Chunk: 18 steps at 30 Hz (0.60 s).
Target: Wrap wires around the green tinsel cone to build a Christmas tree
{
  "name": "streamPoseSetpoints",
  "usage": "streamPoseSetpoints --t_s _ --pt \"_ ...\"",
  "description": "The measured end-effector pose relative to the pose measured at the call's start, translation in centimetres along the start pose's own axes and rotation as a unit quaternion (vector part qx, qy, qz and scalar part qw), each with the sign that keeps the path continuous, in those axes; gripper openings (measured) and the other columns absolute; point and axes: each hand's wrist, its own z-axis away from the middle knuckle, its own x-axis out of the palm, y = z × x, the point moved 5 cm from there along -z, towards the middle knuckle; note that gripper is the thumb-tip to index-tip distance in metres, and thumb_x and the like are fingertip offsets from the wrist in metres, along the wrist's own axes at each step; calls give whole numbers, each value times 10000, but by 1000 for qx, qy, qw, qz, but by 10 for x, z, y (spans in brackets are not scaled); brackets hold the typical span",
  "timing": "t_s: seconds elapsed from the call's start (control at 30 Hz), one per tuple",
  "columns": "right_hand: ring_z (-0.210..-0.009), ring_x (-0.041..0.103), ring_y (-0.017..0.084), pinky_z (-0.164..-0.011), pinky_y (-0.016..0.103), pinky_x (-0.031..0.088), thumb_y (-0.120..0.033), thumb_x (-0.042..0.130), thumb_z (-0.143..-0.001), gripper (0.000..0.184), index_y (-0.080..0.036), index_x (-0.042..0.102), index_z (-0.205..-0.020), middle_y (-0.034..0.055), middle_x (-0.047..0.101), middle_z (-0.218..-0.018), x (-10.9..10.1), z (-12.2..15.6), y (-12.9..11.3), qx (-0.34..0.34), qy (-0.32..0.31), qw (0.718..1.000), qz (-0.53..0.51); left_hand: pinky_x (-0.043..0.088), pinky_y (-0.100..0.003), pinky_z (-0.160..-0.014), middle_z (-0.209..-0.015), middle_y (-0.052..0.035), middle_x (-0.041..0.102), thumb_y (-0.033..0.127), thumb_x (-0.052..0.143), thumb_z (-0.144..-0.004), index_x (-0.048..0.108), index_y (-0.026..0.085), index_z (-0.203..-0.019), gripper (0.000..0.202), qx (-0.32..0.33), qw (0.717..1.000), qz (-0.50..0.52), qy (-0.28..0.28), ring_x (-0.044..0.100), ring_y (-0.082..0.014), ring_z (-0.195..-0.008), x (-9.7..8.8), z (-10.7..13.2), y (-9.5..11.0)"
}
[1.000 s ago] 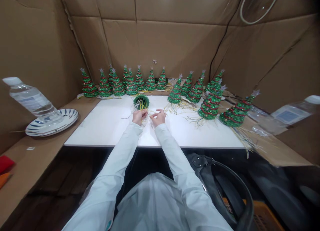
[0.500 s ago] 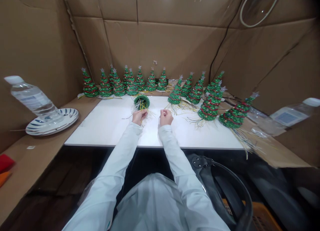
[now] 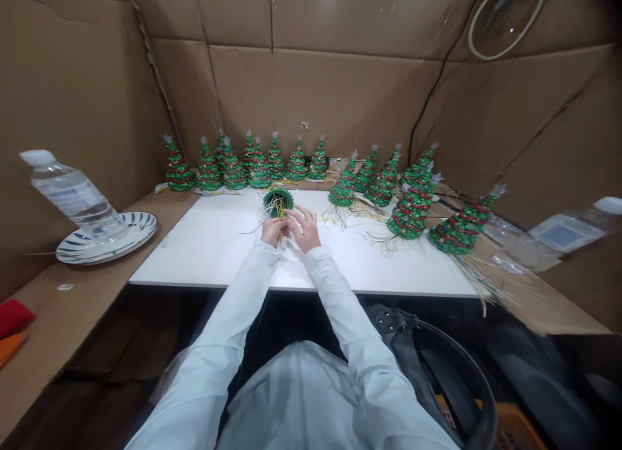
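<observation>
A small green Christmas tree lies on its side on the white board, its hollow base facing me. Thin white and yellow wires stick out of that base toward my hands. My left hand is closed in a pinch on the wires. Close against it, my right hand has its fingers bent over the same wires, thumb and fingertips meeting the left fingers. The fingertips partly hide the wire ends.
Several finished-looking trees stand along the back, with more trees at the right and loose wires beneath. A water bottle rests on a plate at the left. Another bottle is at the right. Cardboard walls surround the board.
My right hand has moved left from beside the wires and joined my left hand at them, its fingers opening out from a fist. The left hand keeps its pinch.
</observation>
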Motion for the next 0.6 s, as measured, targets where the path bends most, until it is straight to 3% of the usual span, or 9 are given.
streamPoseSetpoints --t_s 0.1,0.23,0.33,0.43,0.6 --pt "-1207 273 219 -1021 388 208 -358 470 -824 246 -250 680 -890 31 437 -1277 8 1 0 -1 -14 999 42 422 -204 -536 -523 -15 567 -19 570 -602 586 98 -562 124 4 1000 -10 6 518 -75 -493 0 1 0" --pt "-1203 274 218 -1011 401 207 -343 429 -848 287 -220 688 -860 62 452 -1261 10 1 15 55 1 997 61 397 -198 -510 -514 -5 556 11 645 -550 584 93 -562 103 -5 1000 -8 3 493 -64 -467 1 -2 -2" --pt "-1138 391 190 -975 368 275 -315 384 -868 305 -216 669 -912 66 540 -1173 10 0 25 106 -17 993 48 395 -200 -521 -513 -2 554 37 699 -516 580 93 -564 140 0 1000 -13 -3 497 -62 -475 2 -3 -3" --pt "-947 537 162 -866 308 376 -325 311 -890 354 -227 647 -947 38 645 -968 11 0 32 172 -60 983 18 378 -191 -498 -511 4 548 55 730 -499 571 98 -566 179 -2 999 -28 -24 488 -57 -470 3 -2 -2" --pt "-858 582 172 -802 290 402 -373 313 -880 387 -227 669 -838 31 674 -844 10 2 40 227 -65 972 18 375 -167 -469 -529 4 548 54 731 -532 581 103 -592 169 -45 997 -36 -58 491 -50 -478 4 -2 0"
